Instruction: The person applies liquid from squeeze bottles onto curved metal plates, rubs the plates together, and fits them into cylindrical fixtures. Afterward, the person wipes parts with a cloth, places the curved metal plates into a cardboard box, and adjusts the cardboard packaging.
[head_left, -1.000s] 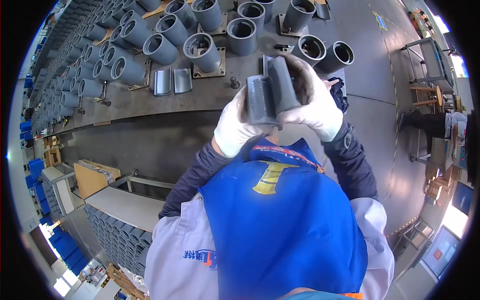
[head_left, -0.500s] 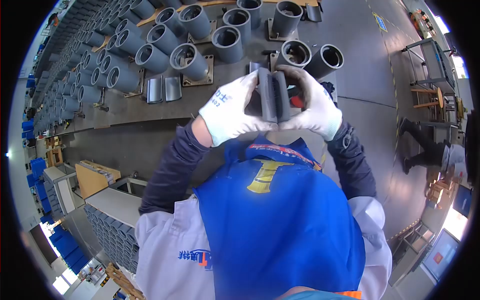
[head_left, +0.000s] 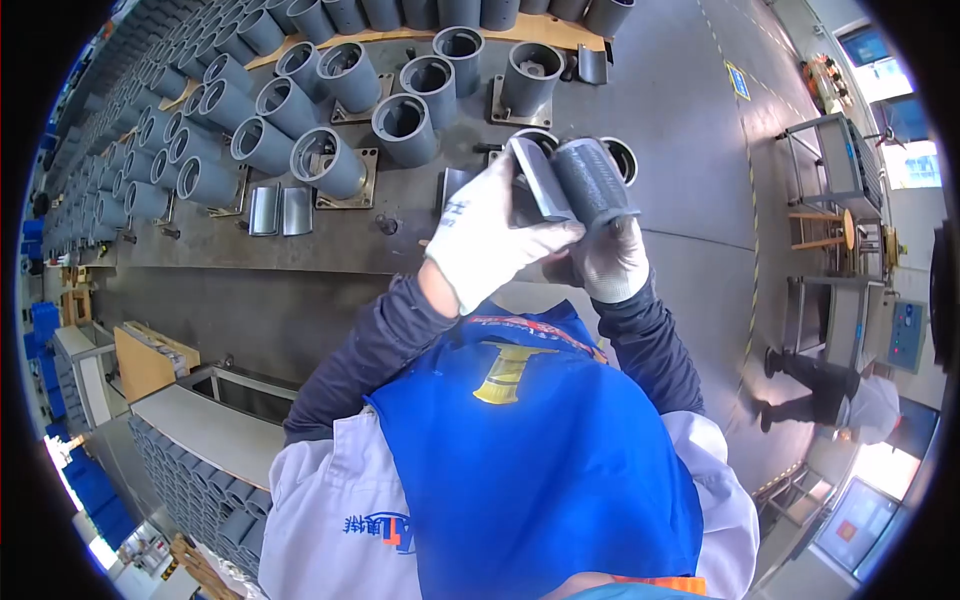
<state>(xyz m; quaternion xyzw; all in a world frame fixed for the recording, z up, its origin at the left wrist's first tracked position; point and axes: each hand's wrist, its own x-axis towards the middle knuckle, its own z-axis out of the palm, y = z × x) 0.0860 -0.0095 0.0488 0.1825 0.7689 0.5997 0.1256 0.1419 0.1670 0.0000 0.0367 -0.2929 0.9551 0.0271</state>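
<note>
My left hand, in a white glove, grips a curved grey shell piece between thumb and fingers; its smooth inner side catches the light. Beside it, a second curved grey piece with a rough, dark outer face rests in my gloved right hand, gripped near its lower end. The two pieces are close together, tilted, with a narrow gap between them. Behind them, a grey cylinder is partly hidden. A pair of similar curved shells lies on the bench to the left.
Many grey cylinders stand on the metal bench, some on square metal plates. Another curved shell lies at the far edge. A person walks on the right, near a metal cart. More cylinders fill a rack lower left.
The two curved pieces, earlier held upright face to face, have been turned; the right one now shows its rough outer face. My right hand has moved lower. The view has shifted.
</note>
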